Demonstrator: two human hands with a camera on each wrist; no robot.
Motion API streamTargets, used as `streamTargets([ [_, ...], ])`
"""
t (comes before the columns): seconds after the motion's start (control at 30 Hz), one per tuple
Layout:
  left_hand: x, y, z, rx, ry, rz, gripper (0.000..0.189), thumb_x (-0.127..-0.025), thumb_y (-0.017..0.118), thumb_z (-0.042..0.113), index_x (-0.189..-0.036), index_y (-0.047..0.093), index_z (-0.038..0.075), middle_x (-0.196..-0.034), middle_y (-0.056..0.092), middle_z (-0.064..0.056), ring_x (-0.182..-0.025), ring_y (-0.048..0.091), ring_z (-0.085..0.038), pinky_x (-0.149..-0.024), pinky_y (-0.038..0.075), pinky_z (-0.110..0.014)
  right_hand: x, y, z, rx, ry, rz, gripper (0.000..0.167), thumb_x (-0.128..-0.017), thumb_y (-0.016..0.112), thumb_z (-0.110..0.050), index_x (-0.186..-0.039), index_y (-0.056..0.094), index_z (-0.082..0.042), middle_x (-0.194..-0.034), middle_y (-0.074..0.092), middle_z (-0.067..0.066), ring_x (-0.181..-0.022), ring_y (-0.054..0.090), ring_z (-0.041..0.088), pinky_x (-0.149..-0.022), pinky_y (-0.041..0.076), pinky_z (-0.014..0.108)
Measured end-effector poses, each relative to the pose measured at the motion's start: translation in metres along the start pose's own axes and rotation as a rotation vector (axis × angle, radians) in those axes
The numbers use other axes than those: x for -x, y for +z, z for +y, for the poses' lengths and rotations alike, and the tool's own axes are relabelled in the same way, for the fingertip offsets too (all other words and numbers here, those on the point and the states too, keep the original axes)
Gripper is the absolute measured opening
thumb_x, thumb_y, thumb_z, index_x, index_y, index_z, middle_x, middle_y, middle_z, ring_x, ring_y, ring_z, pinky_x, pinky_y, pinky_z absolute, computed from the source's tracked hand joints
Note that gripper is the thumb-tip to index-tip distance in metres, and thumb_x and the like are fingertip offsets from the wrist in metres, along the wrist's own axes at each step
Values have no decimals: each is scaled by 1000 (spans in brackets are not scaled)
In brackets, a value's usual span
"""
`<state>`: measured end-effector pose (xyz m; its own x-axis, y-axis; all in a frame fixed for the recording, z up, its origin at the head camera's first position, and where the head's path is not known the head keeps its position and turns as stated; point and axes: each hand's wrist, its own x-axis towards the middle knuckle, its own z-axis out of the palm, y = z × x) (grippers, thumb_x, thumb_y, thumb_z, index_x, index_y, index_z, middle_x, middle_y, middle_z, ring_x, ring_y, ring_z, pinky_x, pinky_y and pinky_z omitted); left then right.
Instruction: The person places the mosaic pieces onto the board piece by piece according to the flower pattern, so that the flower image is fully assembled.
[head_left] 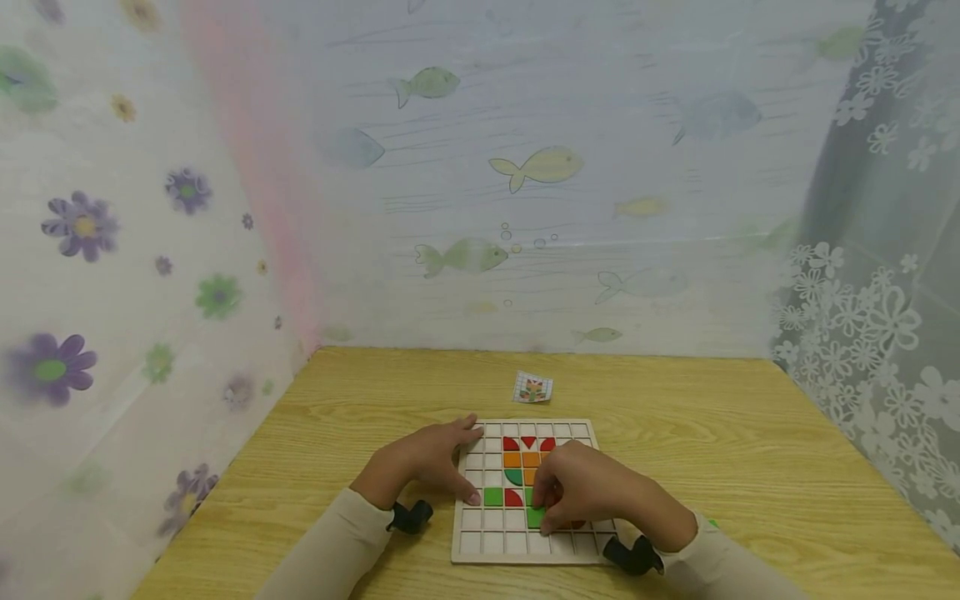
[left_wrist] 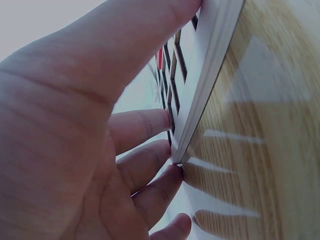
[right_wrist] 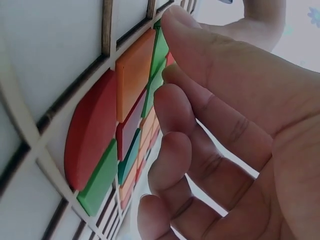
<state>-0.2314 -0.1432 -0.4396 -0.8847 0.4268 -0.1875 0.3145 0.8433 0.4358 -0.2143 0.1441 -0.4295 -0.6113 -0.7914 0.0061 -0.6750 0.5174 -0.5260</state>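
Observation:
A white gridded puzzle board (head_left: 492, 543) with a pale wooden rim lies on the table, set with red, orange and green tiles. At its left edge rests my left hand (head_left: 433, 457), fingers spread, thumb on the rim. In the left wrist view the fingertips (left_wrist: 162, 120) touch the board's edge. Over the board's middle, my right hand (head_left: 588, 487) has thumb and index finger at opposite sides of a green square tile (head_left: 535, 518). Beside it in the right wrist view are an orange tile (right_wrist: 134, 75) and a red curved tile (right_wrist: 92, 130). My right hand covers some tiles in the head view.
Behind the board lies a small pattern card (head_left: 533, 388) with a coloured figure on a grid. A bit of green (head_left: 713, 523) shows beside the right sleeve. Curtains with fish (head_left: 465, 255) and flowers (head_left: 75, 225) stand around the wooden table (head_left: 360, 375).

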Motion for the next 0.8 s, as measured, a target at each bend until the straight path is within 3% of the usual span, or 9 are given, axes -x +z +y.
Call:
streamTargets([
  [0.4,-1,1,-2,-16,16,-2,109,-71,91,57,-162,40,24,-173,21,-1,-158,26,-32,-123,31,-56,18,-10,9,-37,25,30,10,-82,89,-24,-85,80,-26,-80,70,-17,-66,60,1,-61,53,22],
  [0.8,-2,1,-3,-24,22,-6,110,-71,91,58,-162,39,23,-173,21,-1,-158,27,-32,-123,31,-57,42,-23,17,-28,77,76,12,-81,90,-26,-84,79,-24,-77,66,-16,-69,56,3,-61,51,22],
])
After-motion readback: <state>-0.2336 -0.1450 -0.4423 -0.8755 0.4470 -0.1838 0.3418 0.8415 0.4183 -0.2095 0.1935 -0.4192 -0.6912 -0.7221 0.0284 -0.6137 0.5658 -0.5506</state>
